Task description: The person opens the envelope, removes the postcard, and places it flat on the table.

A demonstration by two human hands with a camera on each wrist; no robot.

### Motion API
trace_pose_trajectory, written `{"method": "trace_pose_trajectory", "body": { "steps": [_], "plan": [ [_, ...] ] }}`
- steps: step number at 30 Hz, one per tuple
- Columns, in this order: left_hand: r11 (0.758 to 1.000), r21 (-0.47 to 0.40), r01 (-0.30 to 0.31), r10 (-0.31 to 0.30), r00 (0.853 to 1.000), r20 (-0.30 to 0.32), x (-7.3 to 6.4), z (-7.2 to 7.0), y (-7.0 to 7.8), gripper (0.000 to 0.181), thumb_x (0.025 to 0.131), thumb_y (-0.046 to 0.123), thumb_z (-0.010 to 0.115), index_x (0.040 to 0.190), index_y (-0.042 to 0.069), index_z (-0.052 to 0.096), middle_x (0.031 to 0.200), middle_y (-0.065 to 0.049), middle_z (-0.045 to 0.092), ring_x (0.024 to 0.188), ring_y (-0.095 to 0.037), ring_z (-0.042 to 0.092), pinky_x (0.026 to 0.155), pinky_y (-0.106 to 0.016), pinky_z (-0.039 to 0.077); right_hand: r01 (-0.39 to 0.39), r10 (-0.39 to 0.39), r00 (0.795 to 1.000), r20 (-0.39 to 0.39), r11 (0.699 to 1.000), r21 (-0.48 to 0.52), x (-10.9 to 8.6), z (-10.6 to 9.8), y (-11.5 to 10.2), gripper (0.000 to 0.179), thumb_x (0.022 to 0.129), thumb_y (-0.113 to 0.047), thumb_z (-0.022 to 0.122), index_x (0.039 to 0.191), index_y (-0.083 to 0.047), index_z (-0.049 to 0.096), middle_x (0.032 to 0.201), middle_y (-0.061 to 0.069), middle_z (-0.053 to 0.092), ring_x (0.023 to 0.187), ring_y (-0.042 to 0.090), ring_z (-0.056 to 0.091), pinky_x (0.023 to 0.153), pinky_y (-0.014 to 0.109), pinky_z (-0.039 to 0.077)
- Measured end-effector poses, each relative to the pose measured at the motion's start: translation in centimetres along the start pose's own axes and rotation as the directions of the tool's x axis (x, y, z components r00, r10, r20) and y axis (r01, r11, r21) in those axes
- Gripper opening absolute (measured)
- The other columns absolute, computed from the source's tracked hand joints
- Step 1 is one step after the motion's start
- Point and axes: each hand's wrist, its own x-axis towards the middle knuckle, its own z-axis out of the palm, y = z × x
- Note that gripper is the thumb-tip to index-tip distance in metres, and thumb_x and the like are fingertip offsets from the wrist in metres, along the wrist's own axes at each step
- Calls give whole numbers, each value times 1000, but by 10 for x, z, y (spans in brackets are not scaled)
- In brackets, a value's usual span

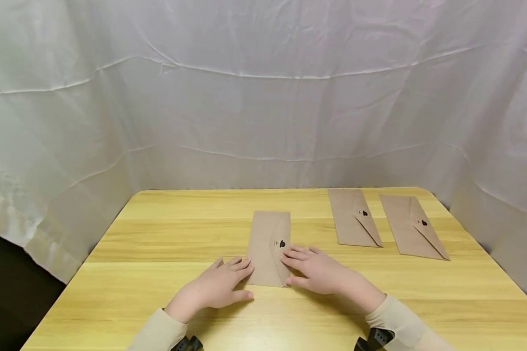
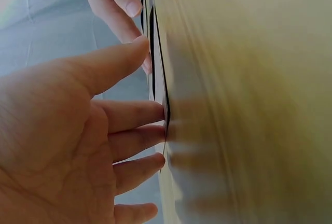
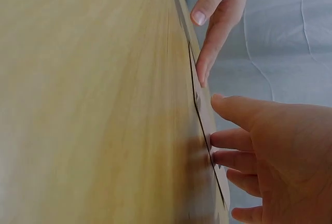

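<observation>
A brown paper envelope (image 1: 262,248) lies flat in the middle of the table, its flap folded over on the right and marked with a small black print. My left hand (image 1: 221,285) is at its lower left edge, fingertips touching the paper, thumb spread toward the near side. At the flap side, my right hand (image 1: 318,270) rests its extended fingertips on the edge just below the print. In the left wrist view the fingers (image 2: 135,115) reach straight to the envelope's edge. The right wrist view shows the fingers (image 3: 233,140) also stretched to the edge.
Two similar brown envelopes (image 1: 353,219) (image 1: 415,229) lie side by side, slightly slanted, at the back right of the wooden table (image 1: 158,243). A pale curtain (image 1: 263,122) hangs behind the table and along its sides.
</observation>
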Motion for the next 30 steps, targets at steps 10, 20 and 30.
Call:
{"method": "trace_pose_trajectory", "body": {
  "steps": [10, 20, 30],
  "plan": [
    [999, 47, -1, 3, 998, -57, -18, 4, -1, 66, 92, 51, 57, 143, 9, 49, 152, -9, 44, 144, -32, 36, 114, -66, 24, 37, -35, 999, 41, 997, -61, 11, 1, -8, 59, 98, -50, 47, 146, -15, 47, 153, 3, 43, 146, 25, 35, 116, 59, 27],
    [981, 195, 10, 38, 970, -239, -19, 2, -4, 47, 88, 44, 65, 116, 6, 68, 128, -11, 66, 130, -33, 54, 108, -67, 33, 89, -90, 996, -1, 982, -169, 26, 2, -28, 56, 97, -46, 51, 142, -12, 51, 150, 5, 48, 142, 24, 41, 112, 57, 35],
    [994, 80, 70, -51, 973, -224, -12, -3, -36, 50, 89, 41, 67, 125, 6, 63, 135, -15, 60, 134, -38, 48, 109, -69, 29, 95, -97, 995, 5, 962, -255, 38, 3, -49, 57, 97, -49, 51, 143, -16, 51, 150, 2, 48, 142, 20, 41, 112, 53, 38]
  ]
}}
